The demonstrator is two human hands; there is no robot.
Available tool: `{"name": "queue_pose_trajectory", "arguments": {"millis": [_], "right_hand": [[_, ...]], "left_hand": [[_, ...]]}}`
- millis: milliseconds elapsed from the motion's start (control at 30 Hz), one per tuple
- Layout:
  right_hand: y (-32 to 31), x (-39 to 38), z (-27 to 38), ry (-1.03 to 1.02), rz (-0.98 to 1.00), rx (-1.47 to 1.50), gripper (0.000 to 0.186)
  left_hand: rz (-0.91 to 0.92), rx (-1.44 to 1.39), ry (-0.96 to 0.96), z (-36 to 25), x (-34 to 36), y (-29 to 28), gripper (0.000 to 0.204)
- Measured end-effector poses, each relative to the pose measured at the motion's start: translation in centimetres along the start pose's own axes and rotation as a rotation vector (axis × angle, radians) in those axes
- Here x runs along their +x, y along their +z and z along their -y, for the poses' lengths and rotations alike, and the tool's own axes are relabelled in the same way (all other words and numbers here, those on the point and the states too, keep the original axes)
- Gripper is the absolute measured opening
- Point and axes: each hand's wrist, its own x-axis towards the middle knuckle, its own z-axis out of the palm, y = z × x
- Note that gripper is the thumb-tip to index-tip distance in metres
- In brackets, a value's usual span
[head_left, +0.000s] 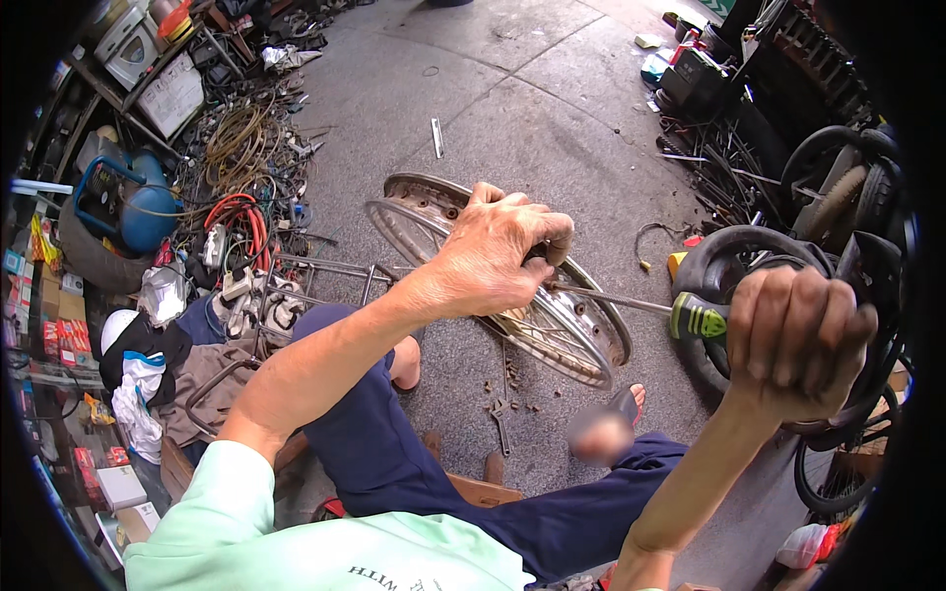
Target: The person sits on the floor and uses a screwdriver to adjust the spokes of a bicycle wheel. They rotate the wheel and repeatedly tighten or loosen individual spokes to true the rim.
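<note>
A bare spoked wheel rim [595, 327], worn and without a tyre, lies tilted in front of me. Over its middle is my left hand [498, 251], fingers curled and thumb drawn in. What it pinches is hidden beneath the fingers. My right hand [800, 340] wraps round the green-and-black handle of a screwdriver [702, 317]. The screwdriver's long shaft points left to the rim, close to the left fingertips. Its tip cannot be made out clearly. On the floor below the wheel lie an adjustable wrench [501, 426] and several small metal pieces [512, 372].
Tangled cables [236, 148] and a blue tank [148, 207] crowd the left side. Tyres [724, 261] and metal scrap stand at the right. A flat metal strip [438, 138] lies on the floor ahead. A wooden piece [483, 490] sits between my legs.
</note>
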Motion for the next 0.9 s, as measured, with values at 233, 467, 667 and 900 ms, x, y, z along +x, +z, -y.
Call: {"name": "queue_pose_trajectory", "arguments": {"millis": [233, 467, 667, 900], "right_hand": [[1.8, 1.1, 0.0, 0.149, -0.582, -0.599, 0.049], [4.1, 1.2, 5.4, 0.55, -0.304, -1.468, 0.046], [3.4, 3.2, 6.6, 0.703, -0.075, -1.298, 0.04], [2.9, 0.9, 7.8, 0.93, -0.232, -1.376, 0.058]], "left_hand": [[-0.054, 0.023, 0.01, -0.1, -0.1, 0.4, 0.014], [-0.105, 0.075, -0.017, -0.3, 0.3, 1.2, 0.015], [-0.05, 0.074, -0.071, -0.6, -0.2, 0.7, 0.015], [-0.115, 0.069, 0.001, -1.2, 0.4, 2.1, 0.013]]}}
